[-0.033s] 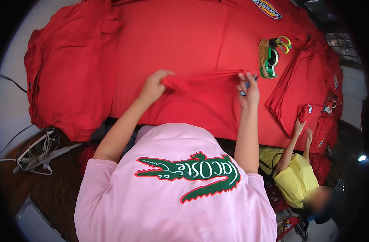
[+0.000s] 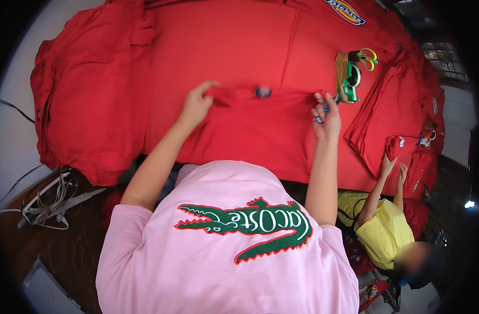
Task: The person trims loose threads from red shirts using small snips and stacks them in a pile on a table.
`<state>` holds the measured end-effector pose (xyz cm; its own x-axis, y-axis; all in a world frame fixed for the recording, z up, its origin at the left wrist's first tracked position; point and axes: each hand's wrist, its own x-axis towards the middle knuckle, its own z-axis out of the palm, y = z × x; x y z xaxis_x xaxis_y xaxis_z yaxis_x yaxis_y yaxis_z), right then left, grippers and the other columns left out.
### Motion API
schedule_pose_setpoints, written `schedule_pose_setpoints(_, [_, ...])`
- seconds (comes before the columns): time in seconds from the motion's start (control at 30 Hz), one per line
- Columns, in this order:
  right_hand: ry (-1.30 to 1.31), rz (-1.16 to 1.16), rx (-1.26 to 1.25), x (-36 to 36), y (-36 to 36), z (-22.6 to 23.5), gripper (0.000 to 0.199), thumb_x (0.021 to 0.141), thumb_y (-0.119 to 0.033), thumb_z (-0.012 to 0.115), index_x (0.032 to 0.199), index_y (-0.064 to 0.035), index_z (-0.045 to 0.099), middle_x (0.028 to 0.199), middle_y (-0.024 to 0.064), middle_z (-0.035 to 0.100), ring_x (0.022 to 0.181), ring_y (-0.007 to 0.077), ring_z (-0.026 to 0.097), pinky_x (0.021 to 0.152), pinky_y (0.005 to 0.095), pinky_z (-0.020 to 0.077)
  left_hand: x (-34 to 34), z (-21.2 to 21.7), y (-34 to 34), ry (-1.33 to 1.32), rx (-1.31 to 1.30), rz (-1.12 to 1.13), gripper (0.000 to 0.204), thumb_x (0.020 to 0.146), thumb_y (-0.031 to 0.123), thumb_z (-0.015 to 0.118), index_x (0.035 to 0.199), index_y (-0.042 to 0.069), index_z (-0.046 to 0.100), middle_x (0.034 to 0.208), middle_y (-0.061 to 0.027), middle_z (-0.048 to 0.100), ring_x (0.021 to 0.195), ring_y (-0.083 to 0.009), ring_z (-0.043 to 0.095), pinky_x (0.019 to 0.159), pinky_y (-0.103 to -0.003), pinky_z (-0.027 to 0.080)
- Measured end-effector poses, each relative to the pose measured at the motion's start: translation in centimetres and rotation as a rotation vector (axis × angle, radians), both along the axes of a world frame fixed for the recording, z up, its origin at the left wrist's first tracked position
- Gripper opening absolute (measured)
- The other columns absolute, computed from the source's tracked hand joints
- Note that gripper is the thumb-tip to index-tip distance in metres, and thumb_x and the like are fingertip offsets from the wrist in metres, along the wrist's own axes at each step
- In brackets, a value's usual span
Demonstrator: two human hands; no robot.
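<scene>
A red shirt (image 2: 260, 123) is stretched between my two hands over the table's near edge. At the middle of its far edge a small dark label (image 2: 263, 92) shows. My left hand (image 2: 198, 103) is closed on the shirt's far left corner, slightly blurred. My right hand (image 2: 328, 115) pinches the far right corner between its fingertips. Tucked in the same hand is a small blue tool (image 2: 322, 114), mostly hidden by the fingers, so its kind is unclear.
Stacked red garments (image 2: 87, 94) lie on the left. Beyond my right hand stand a green tape dispenser (image 2: 349, 91) and yellow-handled scissors (image 2: 369, 59). A person in yellow (image 2: 384, 225) handles red garments at the right. Cables and a power strip (image 2: 66, 204) lie at lower left.
The shirt's far edge has opened out flatter and its dark label has come into sight. My left hand has shifted slightly up and left, my right hand slightly right.
</scene>
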<state>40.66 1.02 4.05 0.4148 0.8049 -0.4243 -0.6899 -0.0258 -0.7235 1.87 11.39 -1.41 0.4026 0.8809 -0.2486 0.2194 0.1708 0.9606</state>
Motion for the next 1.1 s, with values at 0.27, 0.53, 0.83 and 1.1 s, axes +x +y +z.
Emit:
schedule_pose_setpoints(0.27, [-0.640, -0.096, -0.177, -1.4, 6.1, -2.5, 0.012, 0.102, -0.013, 0.066, 0.113, -0.0066, 0.066, 0.110, 0.0102, 0.076, 0.053, 0.0051, 0.047, 0.054, 0.0261, 0.0503, -1.1, -3.7, 13.0, -0.033, 0.105, 0.263, 0.027, 0.097, 0.011, 0.071, 0.122, 0.000, 0.068, 0.098, -0.0030, 0.070, 0.086, -0.0102, 0.064, 0.077, -0.027, 0.055])
schedule_pose_setpoints(0.53, [-0.687, -0.227, -0.147, 0.1, 2.4, -7.1, 0.015, 0.106, -0.010, 0.057, 0.113, -0.0021, 0.067, 0.111, 0.0102, 0.075, 0.053, 0.0027, 0.044, 0.050, 0.0236, 0.0442, -5.7, 1.4, 9.4, 0.177, -0.350, 0.352, 0.033, 0.097, 0.026, 0.077, 0.113, -0.001, 0.068, 0.095, -0.0086, 0.072, 0.088, -0.0137, 0.069, 0.075, -0.028, 0.056])
schedule_pose_setpoints(0.83, [-0.569, 0.019, -0.494, -1.9, 4.8, -3.2, 0.019, 0.095, -0.018, 0.079, 0.104, -0.0019, 0.073, 0.079, -0.0014, 0.066, 0.055, 0.0046, 0.051, 0.046, 0.0222, 0.0363, -2.7, 3.0, 6.9, -0.283, -0.538, 0.474, 0.045, 0.100, 0.040, 0.073, 0.121, 0.001, 0.068, 0.114, -0.0107, 0.073, 0.102, -0.0172, 0.069, 0.097, -0.032, 0.054])
schedule_pose_setpoints(1.1, [-0.599, -0.146, -0.198, -0.1, 7.2, -5.1, 0.016, 0.093, -0.017, 0.082, 0.099, -0.0148, 0.068, 0.067, -0.0070, 0.055, 0.047, 0.0021, 0.036, 0.044, 0.0217, 0.0273, -1.5, 2.8, 8.0, -0.499, -0.541, 0.391, 0.029, 0.098, 0.028, 0.075, 0.117, 0.007, 0.074, 0.113, -0.0065, 0.076, 0.105, -0.0178, 0.072, 0.096, -0.034, 0.057])
